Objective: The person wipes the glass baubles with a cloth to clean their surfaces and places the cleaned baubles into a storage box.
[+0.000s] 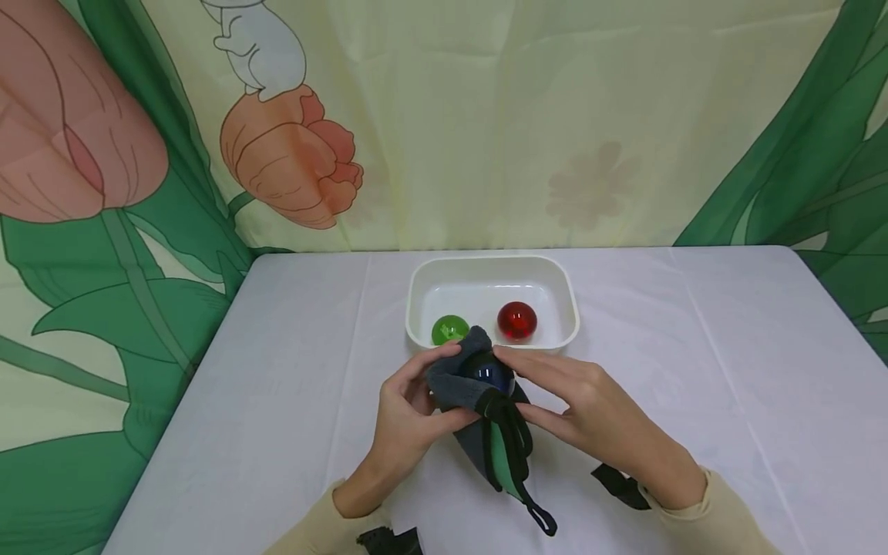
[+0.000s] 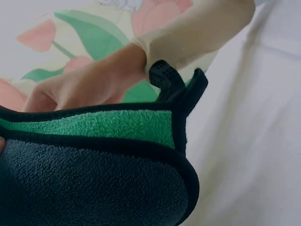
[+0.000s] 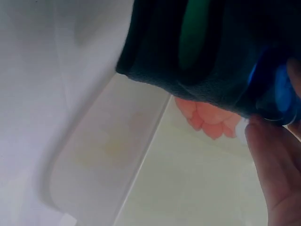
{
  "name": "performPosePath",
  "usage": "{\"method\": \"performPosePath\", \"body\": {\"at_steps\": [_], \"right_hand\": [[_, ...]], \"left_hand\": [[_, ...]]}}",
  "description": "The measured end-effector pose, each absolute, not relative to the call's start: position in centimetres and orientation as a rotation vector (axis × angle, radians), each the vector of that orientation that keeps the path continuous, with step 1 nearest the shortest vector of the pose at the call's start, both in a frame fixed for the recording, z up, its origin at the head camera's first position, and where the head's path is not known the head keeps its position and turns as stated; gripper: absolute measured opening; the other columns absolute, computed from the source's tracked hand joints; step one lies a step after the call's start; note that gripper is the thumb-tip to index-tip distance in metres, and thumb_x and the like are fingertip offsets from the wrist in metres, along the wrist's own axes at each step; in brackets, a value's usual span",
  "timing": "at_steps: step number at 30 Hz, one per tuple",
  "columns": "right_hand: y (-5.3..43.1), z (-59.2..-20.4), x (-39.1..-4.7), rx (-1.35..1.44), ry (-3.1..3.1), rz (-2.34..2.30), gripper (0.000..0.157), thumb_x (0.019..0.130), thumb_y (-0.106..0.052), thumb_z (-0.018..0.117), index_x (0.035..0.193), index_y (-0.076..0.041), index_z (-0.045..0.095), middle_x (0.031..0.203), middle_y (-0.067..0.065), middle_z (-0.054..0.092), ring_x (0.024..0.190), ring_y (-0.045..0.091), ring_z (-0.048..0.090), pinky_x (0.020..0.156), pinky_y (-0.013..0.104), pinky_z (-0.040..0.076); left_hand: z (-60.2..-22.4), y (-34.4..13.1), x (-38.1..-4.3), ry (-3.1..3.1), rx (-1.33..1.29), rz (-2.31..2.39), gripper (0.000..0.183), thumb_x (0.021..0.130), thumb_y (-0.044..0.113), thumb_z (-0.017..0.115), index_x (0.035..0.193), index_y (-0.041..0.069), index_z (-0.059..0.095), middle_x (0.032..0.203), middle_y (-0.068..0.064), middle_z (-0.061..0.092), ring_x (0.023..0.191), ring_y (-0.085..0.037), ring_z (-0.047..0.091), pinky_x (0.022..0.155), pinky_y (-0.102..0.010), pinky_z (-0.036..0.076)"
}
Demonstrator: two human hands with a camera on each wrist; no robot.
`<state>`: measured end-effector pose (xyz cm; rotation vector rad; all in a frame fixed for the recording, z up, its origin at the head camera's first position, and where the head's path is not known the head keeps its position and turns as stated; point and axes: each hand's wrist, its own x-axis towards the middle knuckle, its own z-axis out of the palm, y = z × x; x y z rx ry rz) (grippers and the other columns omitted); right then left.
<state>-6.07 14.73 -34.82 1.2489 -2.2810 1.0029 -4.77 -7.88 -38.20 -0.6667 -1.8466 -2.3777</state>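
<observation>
A dark grey-blue towelling cloth [image 1: 451,383] with black edging, a hanging loop and a green inner side is wrapped partly around a glossy dark blue ball [image 1: 492,371]. My left hand [image 1: 405,420] grips the folded cloth from the left, thumb in front and fingers behind. From the right, my right hand [image 1: 590,397] pinches the ball and cloth, fingertips at the top and thumb lower down. The right wrist view shows the blue ball [image 3: 282,92] against the fingers. The cloth [image 2: 94,183] fills the lower left wrist view, its green side showing between folds.
Just beyond the hands stands a white tray [image 1: 569,308] with a green ball [image 1: 449,328] and a red ball [image 1: 516,321] in it. A white cloth covers the table [image 1: 298,370]. Behind hangs a printed curtain [image 1: 479,139].
</observation>
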Motion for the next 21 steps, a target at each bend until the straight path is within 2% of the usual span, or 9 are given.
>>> {"method": "performPosePath", "body": {"at_steps": [6, 13, 17, 21], "right_hand": [[14.48, -34.50, -6.41, 1.330, -2.255, 0.899, 0.047, 0.095, -0.036, 0.042, 0.133, -0.009, 0.050, 0.135, 0.006, 0.049, 0.121, 0.021, 0.048, 0.097, 0.023, 0.037], [14.37, -34.38, -6.39, 1.372, -2.233, 0.892, 0.044, 0.097, -0.033, 0.039, 0.131, -0.008, 0.051, 0.133, 0.006, 0.050, 0.121, 0.022, 0.047, 0.104, 0.026, 0.030], [14.62, -34.50, -6.16, 1.302, -2.276, 0.916, 0.048, 0.094, -0.036, 0.043, 0.131, -0.007, 0.051, 0.130, 0.006, 0.053, 0.115, 0.020, 0.052, 0.099, 0.024, 0.037], [14.74, -34.95, -5.78, 1.186, -2.340, 0.999, 0.052, 0.091, -0.038, 0.049, 0.130, -0.004, 0.051, 0.124, 0.007, 0.057, 0.102, 0.017, 0.060, 0.087, 0.019, 0.045]], "left_hand": [[-38.11, -7.95, -4.78, -1.833, -0.668, -2.393, 0.060, 0.070, -0.011, 0.073, 0.124, -0.004, 0.050, 0.132, -0.018, 0.047, 0.119, -0.033, 0.047, 0.094, -0.036, 0.043], [-38.15, -8.00, -4.77, -1.880, -0.682, -2.381, 0.059, 0.071, -0.010, 0.072, 0.125, -0.002, 0.051, 0.133, -0.016, 0.047, 0.116, -0.032, 0.050, 0.090, -0.036, 0.046], [-38.16, -7.87, -4.85, -1.891, -0.706, -2.370, 0.061, 0.070, -0.011, 0.072, 0.126, -0.001, 0.050, 0.133, -0.015, 0.047, 0.114, -0.032, 0.051, 0.089, -0.037, 0.046], [-37.96, -7.82, -4.85, -1.878, -0.743, -2.368, 0.062, 0.071, -0.011, 0.072, 0.127, -0.001, 0.049, 0.132, -0.017, 0.047, 0.114, -0.033, 0.051, 0.090, -0.038, 0.046]]}}
